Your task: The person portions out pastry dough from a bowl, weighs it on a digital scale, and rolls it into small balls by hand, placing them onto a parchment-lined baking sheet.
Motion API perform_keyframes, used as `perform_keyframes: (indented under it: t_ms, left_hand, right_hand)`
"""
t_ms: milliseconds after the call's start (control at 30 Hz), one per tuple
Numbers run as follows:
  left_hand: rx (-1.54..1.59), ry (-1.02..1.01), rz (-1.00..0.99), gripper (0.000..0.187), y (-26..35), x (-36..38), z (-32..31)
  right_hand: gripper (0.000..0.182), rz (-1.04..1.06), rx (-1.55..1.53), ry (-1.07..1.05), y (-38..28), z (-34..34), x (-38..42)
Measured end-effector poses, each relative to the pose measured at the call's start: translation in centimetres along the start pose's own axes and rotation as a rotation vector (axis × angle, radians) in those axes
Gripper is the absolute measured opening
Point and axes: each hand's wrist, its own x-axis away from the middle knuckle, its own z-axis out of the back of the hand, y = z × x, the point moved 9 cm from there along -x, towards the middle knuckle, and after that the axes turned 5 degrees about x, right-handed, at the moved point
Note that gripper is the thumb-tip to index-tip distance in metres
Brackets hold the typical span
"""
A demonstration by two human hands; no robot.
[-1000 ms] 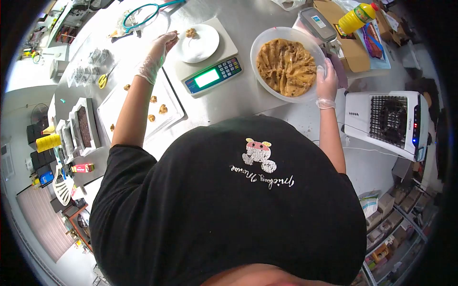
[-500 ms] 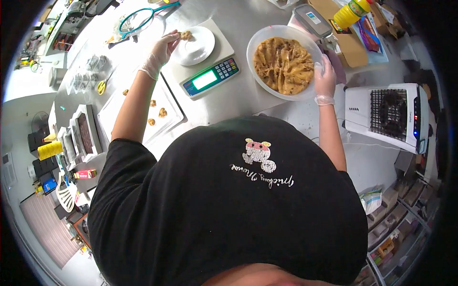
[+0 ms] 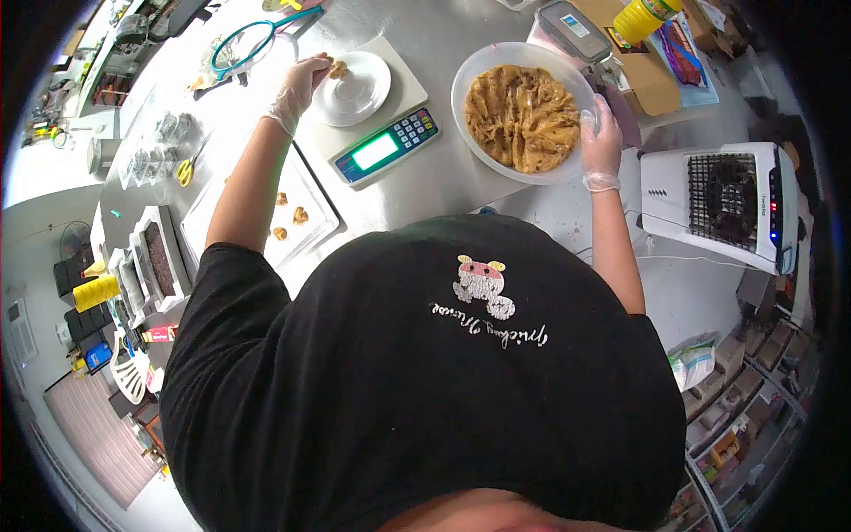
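Note:
My gloved left hand pinches a small lump of brown dough at the left edge of a white plate. The plate rests on a digital scale with a lit green display. On the right, my gloved right hand grips the rim of a large round bowl of chunky brown dough. Left of the scale, a tray holds several small dough lumps, partly hidden behind my left forearm.
Yellow-handled scissors and clear plastic packs lie at the left. A teal-rimmed strainer is at the back. Behind the bowl stand a lidded container, a cardboard box and a yellow bottle. A white cooler stands at the right.
The dough lump has lifted slightly off the plate's middle toward its left edge with my left hand. The whole view has shifted slightly. My right hand stays on the bowl.

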Motion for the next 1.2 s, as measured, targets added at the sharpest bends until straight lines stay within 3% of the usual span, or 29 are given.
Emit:
perform_keyframes:
  t_ms: [167,367,633,767,967,1033,1067,1133,1200]
  left_hand:
    - [-0.066,-0.005,-0.031,0.029,-0.1,-0.6,0.4]
    - [0.063,0.012,-0.076,0.029,-0.2,-1.5,1.4]
    - [-0.173,0.011,-0.068,0.028,0.4,0.0,0.3]
    - [-0.089,0.039,-0.075,0.026,0.2,-0.1,0.5]
    - [-0.209,0.036,-0.112,0.024,-0.2,-1.2,0.9]
    - [-0.490,0.044,-0.171,0.020,0.3,-1.4,0.6]
    - [-0.490,0.045,-0.172,0.020,0.4,-1.1,0.5]
    - [-0.917,0.059,-0.249,0.019,1.0,-0.4,-0.3]
    - [-1.004,0.069,-0.264,0.021,1.4,0.1,-0.7]
  right_hand:
    - [0.037,0.000,0.011,-0.008,0.3,-0.2,0.0]
    - [0.038,0.005,0.012,-0.010,0.5,-0.4,-0.1]
    - [0.037,0.017,0.006,-0.003,0.0,-0.1,-0.1]
    - [0.037,0.013,0.011,-0.002,0.0,-0.1,-0.1]
    - [0.038,0.007,-0.005,-0.006,0.0,-0.1,-0.1]
    - [0.038,0.006,-0.016,-0.003,0.0,0.0,-0.1]
    - [0.038,0.006,-0.016,-0.003,0.0,-0.1,-0.1]
    - [0.037,-0.014,-0.004,-0.006,0.2,-0.2,-0.1]
    - [0.037,-0.009,-0.009,-0.004,0.4,-0.3,-0.1]
